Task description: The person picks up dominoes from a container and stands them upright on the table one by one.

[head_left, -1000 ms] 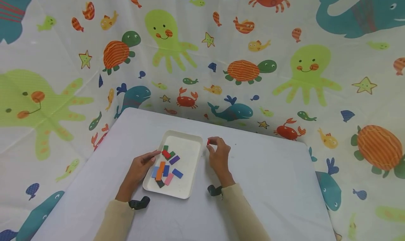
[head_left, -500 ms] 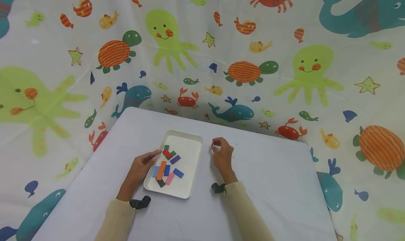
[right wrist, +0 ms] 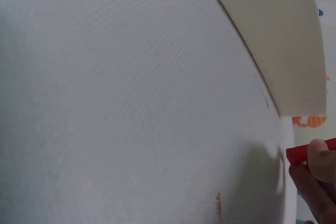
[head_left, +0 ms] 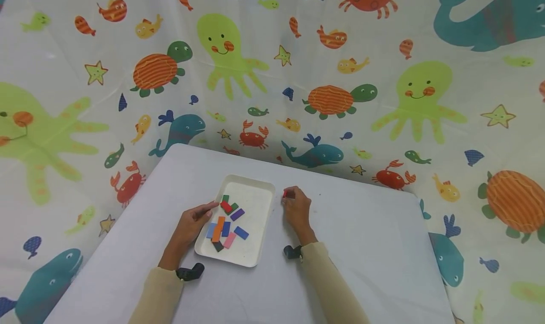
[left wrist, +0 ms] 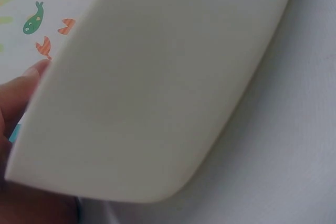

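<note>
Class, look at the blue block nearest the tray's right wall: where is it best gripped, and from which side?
Pinch the blue block midway along its two long edges, probably coming from above and the right. It lies flat with nothing on top; the tray is bare to its right, while the pink block lies to its left.

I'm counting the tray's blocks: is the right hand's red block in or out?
Out: the right hand pinches the red block beside the tray.

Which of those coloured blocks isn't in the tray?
The red block pinched by the person's right hand; every other block in view, including the second red block, lies inside the white tray.
</note>
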Action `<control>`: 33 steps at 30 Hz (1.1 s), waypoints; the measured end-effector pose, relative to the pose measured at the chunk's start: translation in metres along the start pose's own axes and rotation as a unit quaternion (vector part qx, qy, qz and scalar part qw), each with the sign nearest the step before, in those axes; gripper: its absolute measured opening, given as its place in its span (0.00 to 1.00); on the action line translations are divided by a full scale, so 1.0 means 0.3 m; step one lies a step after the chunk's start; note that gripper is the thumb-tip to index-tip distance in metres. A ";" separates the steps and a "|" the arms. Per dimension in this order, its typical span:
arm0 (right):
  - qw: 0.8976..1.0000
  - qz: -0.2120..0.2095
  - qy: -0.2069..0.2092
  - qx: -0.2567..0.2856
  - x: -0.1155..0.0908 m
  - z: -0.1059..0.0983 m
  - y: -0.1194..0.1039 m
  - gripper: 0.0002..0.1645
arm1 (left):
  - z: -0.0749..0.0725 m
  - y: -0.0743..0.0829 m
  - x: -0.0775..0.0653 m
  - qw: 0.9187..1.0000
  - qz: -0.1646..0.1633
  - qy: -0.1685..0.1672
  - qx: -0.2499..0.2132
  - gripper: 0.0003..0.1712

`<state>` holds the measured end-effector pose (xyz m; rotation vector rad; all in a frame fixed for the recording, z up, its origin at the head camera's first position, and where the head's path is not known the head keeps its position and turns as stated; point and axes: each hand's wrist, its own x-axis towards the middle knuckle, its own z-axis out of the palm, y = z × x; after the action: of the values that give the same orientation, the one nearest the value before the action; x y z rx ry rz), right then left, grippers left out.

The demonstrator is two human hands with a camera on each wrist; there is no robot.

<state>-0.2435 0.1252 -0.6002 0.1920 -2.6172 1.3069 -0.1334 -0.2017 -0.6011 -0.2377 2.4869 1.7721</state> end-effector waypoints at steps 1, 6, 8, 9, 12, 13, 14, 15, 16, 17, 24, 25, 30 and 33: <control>1.000 -0.001 -0.001 -0.004 0.000 0.004 0.003 0.14 | 0.000 -0.001 0.001 1.000 -0.001 0.001 0.000 0.24; 1.000 0.001 -0.005 -0.007 -0.001 0.008 0.009 0.15 | 0.001 -0.007 0.004 1.000 -0.007 0.000 -0.002 0.24; 1.000 0.003 -0.008 -0.004 -0.002 0.006 0.007 0.15 | 0.001 -0.006 0.004 1.000 -0.007 -0.001 -0.005 0.24; 1.000 0.005 -0.009 -0.003 -0.002 0.005 0.006 0.15 | 0.001 -0.005 0.004 1.000 -0.006 -0.001 -0.005 0.24; 1.000 0.011 -0.011 -0.003 -0.001 0.004 0.005 0.15 | 0.000 -0.003 0.003 1.000 -0.004 -0.001 -0.005 0.24; 1.000 0.013 -0.012 -0.004 -0.002 0.005 0.005 0.15 | 0.000 -0.002 0.003 1.000 -0.004 -0.001 -0.004 0.24; 1.000 0.016 -0.012 -0.005 -0.002 0.005 0.006 0.14 | 0.001 -0.002 0.002 1.000 -0.004 -0.002 -0.003 0.24; 1.000 0.015 -0.012 -0.005 -0.003 0.005 0.006 0.15 | 0.001 -0.002 0.002 1.000 -0.005 -0.001 -0.004 0.24; 1.000 0.016 -0.012 -0.007 -0.004 0.006 0.007 0.15 | 0.002 -0.002 0.001 1.000 -0.005 0.000 -0.005 0.24; 1.000 0.017 -0.011 -0.007 -0.005 0.006 0.007 0.15 | 0.002 -0.002 0.001 1.000 -0.004 -0.001 -0.004 0.24; 1.000 0.022 0.005 -0.006 -0.008 -0.002 -0.005 0.19 | 0.000 0.001 -0.004 1.000 -0.008 -0.003 -0.008 0.25; 1.000 0.019 0.010 -0.005 -0.006 -0.004 -0.010 0.19 | 0.000 0.003 -0.005 1.000 -0.008 -0.003 -0.008 0.25; 0.999 -0.012 0.034 0.011 0.005 -0.020 -0.048 0.22 | -0.003 0.008 -0.006 1.000 -0.008 -0.001 -0.010 0.25; 0.999 -0.026 0.037 0.017 0.009 -0.030 -0.078 0.22 | -0.004 0.005 -0.005 1.000 -0.007 -0.001 -0.011 0.24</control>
<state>-0.2400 0.1184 -0.5762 0.2117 -2.5137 1.3154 -0.1323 -0.2022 -0.5992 -0.2540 2.4601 1.7933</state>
